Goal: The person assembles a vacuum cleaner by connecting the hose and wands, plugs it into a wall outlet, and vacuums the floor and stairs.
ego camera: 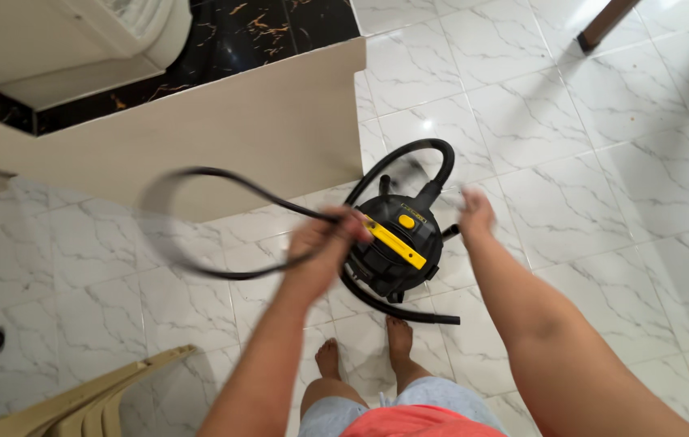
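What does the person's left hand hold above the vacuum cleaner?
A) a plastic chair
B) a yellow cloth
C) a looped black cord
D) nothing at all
C: the left hand is closed around a thin black cord that curves in a blurred loop to the left, above the black and yellow vacuum cleaner on the white marble floor.
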